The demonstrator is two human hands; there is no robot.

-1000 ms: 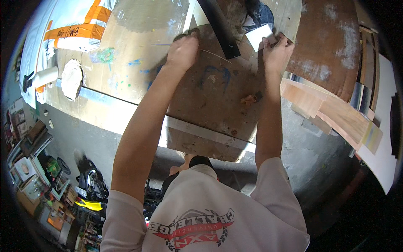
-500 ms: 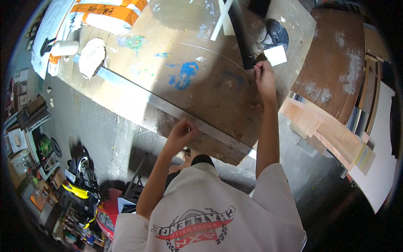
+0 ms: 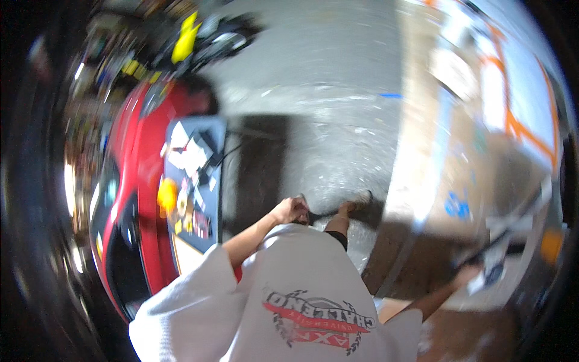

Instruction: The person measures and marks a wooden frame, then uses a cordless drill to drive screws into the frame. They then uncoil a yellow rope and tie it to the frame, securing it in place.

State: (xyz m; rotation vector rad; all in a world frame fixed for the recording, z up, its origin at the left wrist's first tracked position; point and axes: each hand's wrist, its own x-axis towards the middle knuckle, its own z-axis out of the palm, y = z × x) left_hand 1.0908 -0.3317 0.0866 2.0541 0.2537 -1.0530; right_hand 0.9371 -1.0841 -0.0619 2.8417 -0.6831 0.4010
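Glossy red car (image 3: 145, 175), matt cloth shirt (image 3: 289, 277), concrete floor (image 3: 325, 84)

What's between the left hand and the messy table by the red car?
In the head view, only floor, looking dark, shows between the left hand and the messy table.

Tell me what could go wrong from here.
The right hand is by the near end of the dark strip, so a careless arm movement might knock it askew. Loose white scraps clutter the small table near the left forearm; a brush could spill them. That table appears close beside the red car, so a bump might scratch it.
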